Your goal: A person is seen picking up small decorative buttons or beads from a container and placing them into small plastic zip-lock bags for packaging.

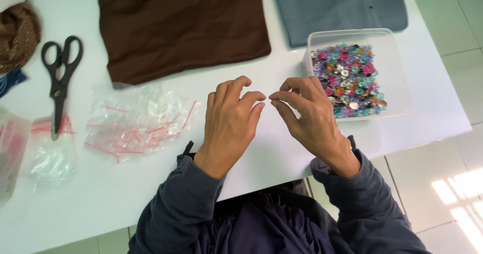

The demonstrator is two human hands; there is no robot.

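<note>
My left hand (229,120) and my right hand (309,115) hover side by side over the white table (271,78), fingertips almost meeting at the middle. The thumbs and forefingers are pinched toward each other; anything between them is too small or clear to make out. A clear plastic box (390,58) holding many small colourful beads and buttons (348,80) stands just right of my right hand. A heap of small clear zip bags with red strips (136,120) lies left of my left hand.
Black scissors (59,78) lie at the left over more zip bags (50,148). Brown fabric (176,25) and grey-blue fabric (342,5) lie at the back. A brown woven item (17,35) sits at the far left corner. Tiled floor shows on the right.
</note>
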